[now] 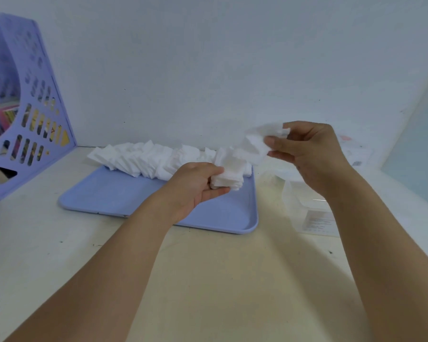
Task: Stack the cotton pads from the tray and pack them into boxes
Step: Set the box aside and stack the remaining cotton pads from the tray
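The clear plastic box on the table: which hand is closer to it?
Right. The right hand hovers just above the clear box; the left hand is over the tray.

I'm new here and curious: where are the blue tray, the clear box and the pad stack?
blue tray point(104, 193): head view, bare floor.
clear box point(304, 206): head view, front wall.
pad stack point(229, 180): head view, side edge.

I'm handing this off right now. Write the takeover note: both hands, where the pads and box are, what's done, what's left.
Left hand: grips a small stack of pads over the blue tray.
Right hand: pinches loose pads in the air, right of the tray.
Loose pile of pads: along the tray's far edge.
Clear box: on the table, right of the tray; contents unclear.
Done: stack started.
Left: stack the remaining pads, pack them.
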`<state>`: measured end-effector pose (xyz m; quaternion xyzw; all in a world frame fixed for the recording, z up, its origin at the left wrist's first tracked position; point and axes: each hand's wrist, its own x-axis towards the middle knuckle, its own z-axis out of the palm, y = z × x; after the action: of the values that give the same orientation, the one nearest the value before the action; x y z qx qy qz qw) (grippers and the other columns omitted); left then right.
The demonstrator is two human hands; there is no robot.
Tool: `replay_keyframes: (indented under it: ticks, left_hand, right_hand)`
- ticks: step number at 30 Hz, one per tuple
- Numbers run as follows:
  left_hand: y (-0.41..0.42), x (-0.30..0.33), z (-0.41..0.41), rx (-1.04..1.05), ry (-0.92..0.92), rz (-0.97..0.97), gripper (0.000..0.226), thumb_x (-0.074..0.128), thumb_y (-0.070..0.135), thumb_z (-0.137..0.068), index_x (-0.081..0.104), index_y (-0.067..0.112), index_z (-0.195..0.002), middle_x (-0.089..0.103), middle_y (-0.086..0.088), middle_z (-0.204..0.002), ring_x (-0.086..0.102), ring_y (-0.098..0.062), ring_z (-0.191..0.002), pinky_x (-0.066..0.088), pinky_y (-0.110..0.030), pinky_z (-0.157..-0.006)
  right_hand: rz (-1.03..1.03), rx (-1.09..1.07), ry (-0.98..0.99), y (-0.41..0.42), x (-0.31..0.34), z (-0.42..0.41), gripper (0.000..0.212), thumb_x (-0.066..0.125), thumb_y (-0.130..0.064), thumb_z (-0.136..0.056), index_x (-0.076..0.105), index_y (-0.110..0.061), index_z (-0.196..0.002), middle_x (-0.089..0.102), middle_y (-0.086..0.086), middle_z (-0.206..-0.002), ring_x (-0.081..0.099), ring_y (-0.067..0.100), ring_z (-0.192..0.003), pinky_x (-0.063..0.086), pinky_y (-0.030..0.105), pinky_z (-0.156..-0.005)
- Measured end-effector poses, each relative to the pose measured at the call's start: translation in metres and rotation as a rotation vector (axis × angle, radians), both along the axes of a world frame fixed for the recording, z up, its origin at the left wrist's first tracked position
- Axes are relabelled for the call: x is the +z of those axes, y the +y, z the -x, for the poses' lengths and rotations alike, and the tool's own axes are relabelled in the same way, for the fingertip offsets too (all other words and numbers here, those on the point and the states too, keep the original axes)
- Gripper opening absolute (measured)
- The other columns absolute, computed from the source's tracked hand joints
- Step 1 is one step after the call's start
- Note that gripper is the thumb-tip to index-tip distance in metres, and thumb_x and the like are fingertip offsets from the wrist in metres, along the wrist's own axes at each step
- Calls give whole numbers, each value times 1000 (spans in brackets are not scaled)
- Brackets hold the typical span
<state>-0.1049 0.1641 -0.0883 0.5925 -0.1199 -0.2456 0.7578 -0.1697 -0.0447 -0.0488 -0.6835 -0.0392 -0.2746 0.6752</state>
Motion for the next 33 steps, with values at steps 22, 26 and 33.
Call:
replay_keyframes:
  ticks: [22,26,33]
  left_hand:
    - [-5,2,5,-85,-12,1,34,61,29,-98,63,7,-124,74,-13,-117,73,-25,-106,61,-37,-87]
    - [-4,-1,4,-75,-48,-37,27,64,8,-96,65,-4,-120,71,-18,-121,71,-27,-110,59,-37,-92]
    - [-4,-2,2,-60,-88,-89,24,62,8,-97,66,0,-120,72,-16,-119,72,-24,-108,60,-33,-87]
  right_hand:
    - [364,-4,12,14,-10,-8,24,77,13,-78,72,13,-101,75,26,-95,75,36,-83,63,40,-75]
    - [191,17,58,16,-7,-4,18,74,5,-86,72,8,-103,77,20,-95,76,29,-87,63,39,-78]
    - [249,199,155,18,3,6,17,73,-2,-87,74,-3,-104,70,8,-82,55,14,-67,42,22,-58]
